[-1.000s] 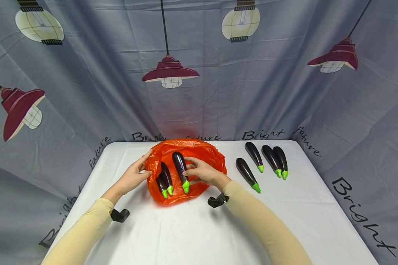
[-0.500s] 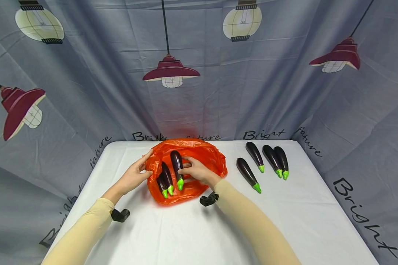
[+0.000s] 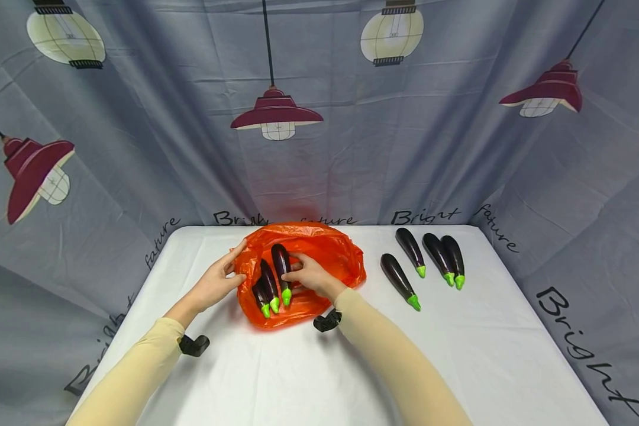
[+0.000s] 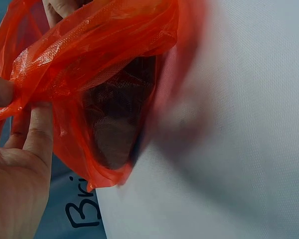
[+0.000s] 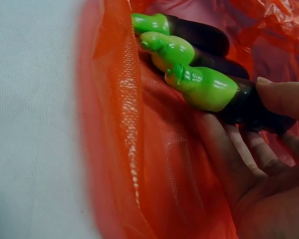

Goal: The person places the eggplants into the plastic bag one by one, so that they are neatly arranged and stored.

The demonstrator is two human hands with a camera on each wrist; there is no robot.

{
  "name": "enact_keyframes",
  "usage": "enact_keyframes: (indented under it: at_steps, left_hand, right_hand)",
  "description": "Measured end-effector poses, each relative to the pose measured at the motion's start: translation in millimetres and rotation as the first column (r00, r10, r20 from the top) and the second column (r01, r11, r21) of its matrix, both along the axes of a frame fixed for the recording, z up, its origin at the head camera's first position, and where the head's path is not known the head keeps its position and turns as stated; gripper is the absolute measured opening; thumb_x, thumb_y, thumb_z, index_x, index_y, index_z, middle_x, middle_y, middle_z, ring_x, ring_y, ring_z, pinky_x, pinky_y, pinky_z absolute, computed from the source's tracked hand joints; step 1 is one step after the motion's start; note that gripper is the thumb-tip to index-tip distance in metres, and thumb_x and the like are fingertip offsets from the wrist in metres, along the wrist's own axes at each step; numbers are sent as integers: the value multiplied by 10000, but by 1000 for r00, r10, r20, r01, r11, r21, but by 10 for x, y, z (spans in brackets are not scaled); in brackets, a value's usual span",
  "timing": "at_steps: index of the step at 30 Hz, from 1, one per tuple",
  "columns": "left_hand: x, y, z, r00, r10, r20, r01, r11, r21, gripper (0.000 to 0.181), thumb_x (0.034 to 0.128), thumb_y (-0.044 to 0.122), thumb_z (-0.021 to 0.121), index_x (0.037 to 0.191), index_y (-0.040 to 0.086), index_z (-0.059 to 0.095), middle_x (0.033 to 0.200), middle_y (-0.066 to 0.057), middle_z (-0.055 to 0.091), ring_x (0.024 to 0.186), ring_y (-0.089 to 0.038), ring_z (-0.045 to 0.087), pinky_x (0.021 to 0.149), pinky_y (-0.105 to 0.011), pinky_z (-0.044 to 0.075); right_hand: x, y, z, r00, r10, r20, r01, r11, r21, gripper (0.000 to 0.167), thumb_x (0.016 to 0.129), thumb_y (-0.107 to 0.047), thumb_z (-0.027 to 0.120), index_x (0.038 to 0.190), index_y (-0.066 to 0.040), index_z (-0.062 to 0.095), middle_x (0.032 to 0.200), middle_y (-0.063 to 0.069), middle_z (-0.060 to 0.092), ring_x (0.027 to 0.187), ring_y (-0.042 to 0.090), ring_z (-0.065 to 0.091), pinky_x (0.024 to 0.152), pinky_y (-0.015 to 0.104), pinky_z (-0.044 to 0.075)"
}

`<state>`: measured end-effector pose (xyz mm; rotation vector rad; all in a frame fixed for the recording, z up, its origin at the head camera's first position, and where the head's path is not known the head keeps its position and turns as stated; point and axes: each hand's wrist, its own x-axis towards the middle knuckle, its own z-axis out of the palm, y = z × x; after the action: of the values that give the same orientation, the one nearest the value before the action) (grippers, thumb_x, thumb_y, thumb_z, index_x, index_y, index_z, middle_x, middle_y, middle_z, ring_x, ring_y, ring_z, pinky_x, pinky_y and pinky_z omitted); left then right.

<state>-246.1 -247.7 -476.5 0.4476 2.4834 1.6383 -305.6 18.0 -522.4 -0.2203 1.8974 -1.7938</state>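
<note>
An open orange-red plastic bag (image 3: 346, 260) lies on the white table. My left hand (image 3: 216, 285) pinches its left rim, the film caught between thumb and fingers (image 4: 37, 132) in the left wrist view. Inside the bag my right hand (image 3: 315, 278) holds a dark purple eggplant (image 3: 280, 260) with a bright green stem end, thumb on top and fingers underneath. Two more eggplants lie side by side just left of it in the bag, one (image 3: 268, 278) closer and one (image 3: 259, 294) partly covered by the bag's edge. All three green ends point toward me.
Right of the bag, several eggplants lie on the table (image 3: 511, 355): one in front (image 3: 397, 276), one behind it (image 3: 410, 245), and a touching pair (image 3: 438, 255) farther right. A grey printed curtain (image 3: 319, 171) hangs behind and along both sides.
My right hand has moved left with its eggplant, bringing it close beside the two others in the bag. My left hand has stayed at the bag's rim.
</note>
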Motion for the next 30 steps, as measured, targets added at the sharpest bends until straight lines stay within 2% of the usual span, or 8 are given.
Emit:
enact_keyframes:
  at_steps: [5, 11, 19, 30]
  left_hand:
    - [-1, 2, 5, 1000, -4, -3, 4, 1000, 2, 824, 988, 17, 605, 1633, 368, 232, 1691, -105, 155, 1478, -396, 313, 1165, -572, 269]
    - [0, 3, 10, 1000, -12, 0, 12, 1000, 13, 829, 987, 8, 603, 1632, 370, 231, 1688, -87, 180, 1467, -365, 348, 1148, -542, 309]
    - [8, 4, 19, 1000, -13, 6, 12, 1000, 17, 823, 990, 10, 602, 1635, 360, 229, 1690, -89, 164, 1495, -382, 277, 1183, -573, 223]
    - [17, 7, 28, 1000, -5, 9, 5, 1000, 6, 824, 989, 18, 607, 1636, 359, 229, 1688, -92, 177, 1487, -399, 288, 1182, -582, 224]
  right_hand:
    - [6, -29, -17, 1000, 5, 1, -5, 1000, 2, 762, 911, -61, 761, 1569, -138, 383, 1216, 183, 596, 979, 300, 692, 763, 455, 615]
    - [5, -53, -33, 1000, 8, -13, -8, 1000, -3, 766, 912, -41, 755, 1572, -127, 376, 1178, 181, 611, 949, 293, 695, 740, 459, 617]
    - [7, -71, -37, 999, 15, -42, -14, 1000, 16, 770, 896, -8, 755, 1566, -108, 388, 1099, 188, 625, 833, 276, 681, 718, 453, 619]
    - [18, -61, -34, 999, 18, -34, -17, 999, 41, 775, 897, -11, 756, 1569, -104, 383, 1092, 186, 620, 850, 292, 660, 722, 448, 618]
